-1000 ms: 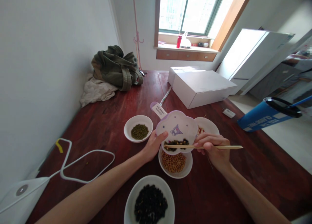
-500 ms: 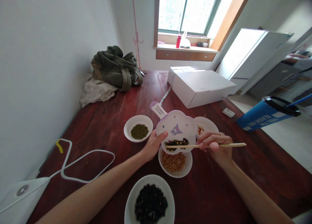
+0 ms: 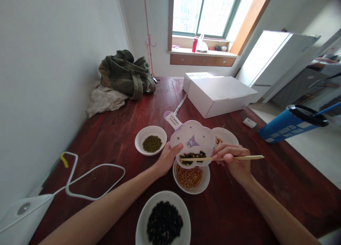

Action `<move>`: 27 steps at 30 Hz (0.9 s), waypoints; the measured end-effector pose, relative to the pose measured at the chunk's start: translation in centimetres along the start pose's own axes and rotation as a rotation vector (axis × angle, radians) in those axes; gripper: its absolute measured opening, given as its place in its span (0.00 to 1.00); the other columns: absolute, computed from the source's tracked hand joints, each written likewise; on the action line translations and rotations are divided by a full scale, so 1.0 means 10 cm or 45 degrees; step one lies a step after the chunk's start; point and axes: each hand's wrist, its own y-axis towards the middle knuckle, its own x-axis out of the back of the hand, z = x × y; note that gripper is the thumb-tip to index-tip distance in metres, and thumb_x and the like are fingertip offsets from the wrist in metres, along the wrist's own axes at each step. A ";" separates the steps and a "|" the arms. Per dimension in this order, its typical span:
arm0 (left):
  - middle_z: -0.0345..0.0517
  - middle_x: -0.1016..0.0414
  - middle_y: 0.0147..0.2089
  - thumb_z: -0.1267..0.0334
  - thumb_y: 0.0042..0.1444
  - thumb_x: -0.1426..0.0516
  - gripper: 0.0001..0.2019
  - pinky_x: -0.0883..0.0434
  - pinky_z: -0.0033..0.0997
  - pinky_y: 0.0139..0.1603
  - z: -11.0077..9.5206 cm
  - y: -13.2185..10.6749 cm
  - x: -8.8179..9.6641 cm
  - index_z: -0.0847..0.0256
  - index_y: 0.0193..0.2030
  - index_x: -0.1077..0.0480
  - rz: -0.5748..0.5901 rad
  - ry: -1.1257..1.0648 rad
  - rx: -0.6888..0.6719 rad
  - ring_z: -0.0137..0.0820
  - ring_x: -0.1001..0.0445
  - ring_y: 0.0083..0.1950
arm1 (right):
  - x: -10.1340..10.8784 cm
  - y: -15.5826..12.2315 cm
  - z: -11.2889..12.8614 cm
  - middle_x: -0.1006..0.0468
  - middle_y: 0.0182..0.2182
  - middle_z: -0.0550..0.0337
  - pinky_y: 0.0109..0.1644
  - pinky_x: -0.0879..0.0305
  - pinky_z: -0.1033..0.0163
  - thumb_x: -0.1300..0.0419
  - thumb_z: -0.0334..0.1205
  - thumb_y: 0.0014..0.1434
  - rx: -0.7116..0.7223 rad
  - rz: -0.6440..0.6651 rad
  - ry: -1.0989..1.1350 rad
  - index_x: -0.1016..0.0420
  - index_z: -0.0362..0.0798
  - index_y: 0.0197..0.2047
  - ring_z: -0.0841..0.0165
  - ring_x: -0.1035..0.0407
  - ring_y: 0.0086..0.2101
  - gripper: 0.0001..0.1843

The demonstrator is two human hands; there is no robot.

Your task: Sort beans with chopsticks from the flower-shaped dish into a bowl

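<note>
My left hand (image 3: 169,156) grips the left edge of a flower-shaped plate (image 3: 181,135) with a purple rim, a cartoon figure and a labelled handle. Tilted towards me, the plate carries mixed beans (image 3: 192,156) along its lower edge. In my right hand (image 3: 232,159) are wooden chopsticks (image 3: 250,157), held sideways, their tips reaching across the beans. Just below the plate is a bowl of tan beans (image 3: 189,176), partly covered by it. Behind my right fingers, another white bowl (image 3: 231,134) is half hidden, with reddish and pale bits inside.
A bowl of green beans (image 3: 151,144) stands left of the plate, and a bowl of black beans (image 3: 165,222) nearest me. Farther off are a white box (image 3: 222,92), a green bag (image 3: 128,74), a blue tumbler (image 3: 287,124) and a small white adapter (image 3: 249,122). A white cable (image 3: 96,165) loops at left.
My right hand and the chopsticks have shifted slightly left across the plate. The left hand and the plate stay almost where they were.
</note>
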 end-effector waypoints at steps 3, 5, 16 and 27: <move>0.58 0.07 0.53 0.32 0.59 0.27 0.35 0.15 0.47 0.57 -0.01 0.00 0.00 0.65 0.55 0.13 0.004 -0.003 0.009 0.52 0.10 0.52 | 0.01 -0.01 0.00 0.12 0.27 0.53 0.19 0.37 0.64 0.26 0.65 0.71 0.010 0.005 -0.008 0.06 0.51 0.32 0.68 0.26 0.19 0.27; 0.58 0.07 0.53 0.32 0.58 0.26 0.35 0.15 0.49 0.59 -0.01 -0.01 0.00 0.65 0.55 0.12 -0.008 -0.003 0.011 0.53 0.10 0.52 | 0.01 -0.02 0.00 0.12 0.27 0.53 0.19 0.36 0.64 0.27 0.66 0.71 0.018 0.005 -0.006 0.06 0.52 0.32 0.68 0.26 0.19 0.28; 0.59 0.07 0.52 0.32 0.57 0.26 0.37 0.16 0.48 0.59 0.04 0.01 0.02 0.66 0.56 0.13 -0.016 0.004 0.003 0.53 0.10 0.53 | 0.12 0.01 -0.02 0.14 0.24 0.53 0.18 0.36 0.64 0.27 0.67 0.70 0.064 -0.044 0.054 0.07 0.51 0.29 0.66 0.26 0.19 0.30; 0.59 0.07 0.49 0.31 0.56 0.25 0.37 0.16 0.47 0.56 0.05 0.01 0.03 0.67 0.53 0.13 -0.026 0.008 0.011 0.51 0.10 0.48 | 0.20 0.02 -0.08 0.14 0.25 0.54 0.18 0.37 0.65 0.26 0.65 0.71 0.067 0.032 0.070 0.07 0.49 0.31 0.69 0.27 0.19 0.28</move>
